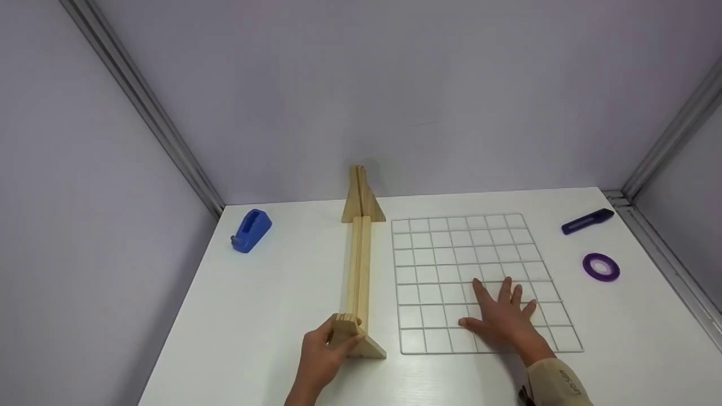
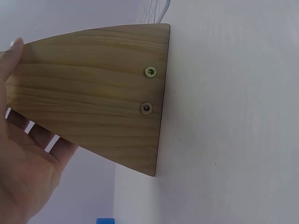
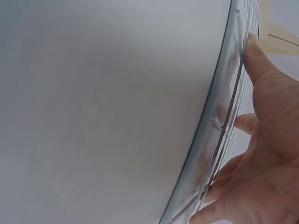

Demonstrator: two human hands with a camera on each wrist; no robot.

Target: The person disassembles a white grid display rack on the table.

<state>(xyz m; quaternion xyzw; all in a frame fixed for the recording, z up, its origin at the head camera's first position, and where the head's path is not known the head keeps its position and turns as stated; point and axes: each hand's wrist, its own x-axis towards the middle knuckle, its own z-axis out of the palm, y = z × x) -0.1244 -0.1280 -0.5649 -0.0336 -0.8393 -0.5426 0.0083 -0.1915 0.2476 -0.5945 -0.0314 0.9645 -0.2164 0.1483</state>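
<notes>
A long wooden stand with a slot along its top and a triangular foot at each end lies down the middle of the white table. My left hand grips its near foot, fingers curled round the block. Right of it a white wire grid panel lies flat on the table. My right hand rests flat on the panel's near part with its fingers spread; the right wrist view shows the panel's edge wire close to the palm.
A blue tape dispenser stands at the far left of the table. At the far right lie a dark blue utility knife and a purple tape roll. Grey walls close in on three sides.
</notes>
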